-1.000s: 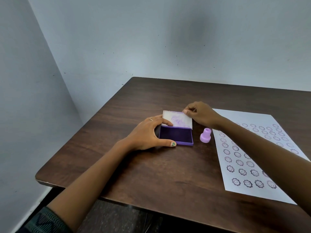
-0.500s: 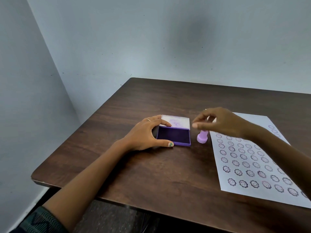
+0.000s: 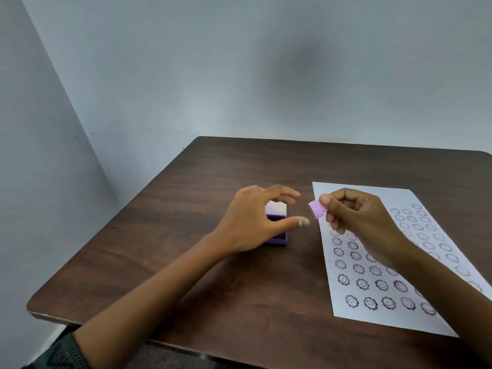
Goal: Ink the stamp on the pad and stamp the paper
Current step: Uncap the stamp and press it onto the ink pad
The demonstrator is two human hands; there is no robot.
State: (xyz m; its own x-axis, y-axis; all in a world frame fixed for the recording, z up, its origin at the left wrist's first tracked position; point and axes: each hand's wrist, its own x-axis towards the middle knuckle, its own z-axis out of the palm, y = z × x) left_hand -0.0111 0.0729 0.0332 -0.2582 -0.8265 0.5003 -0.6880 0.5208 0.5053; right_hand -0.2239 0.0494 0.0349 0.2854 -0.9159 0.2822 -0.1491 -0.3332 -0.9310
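Observation:
A small lilac stamp (image 3: 316,210) is pinched in my right hand (image 3: 356,213), lifted off the table and tilted, its face turned left toward the pad. The purple ink pad (image 3: 277,225) lies open on the table, its pale lid raised at the far side, and is largely hidden behind my left hand (image 3: 253,217). That hand hovers over the pad with fingers spread and holds nothing. The white paper (image 3: 386,262) lies to the right, covered with several rows of purple smiley-flower prints; its top strip is blank.
The dark wooden table (image 3: 213,275) stands in a corner, with grey walls (image 3: 239,75) close behind and to the left. Its front edge runs near my forearms. Bare wood lies in front of the pad and beyond it.
My right hand picked the stamp up from the table beside the pad and raised it. My left hand let go of the pad's side and lifted, fingers opening.

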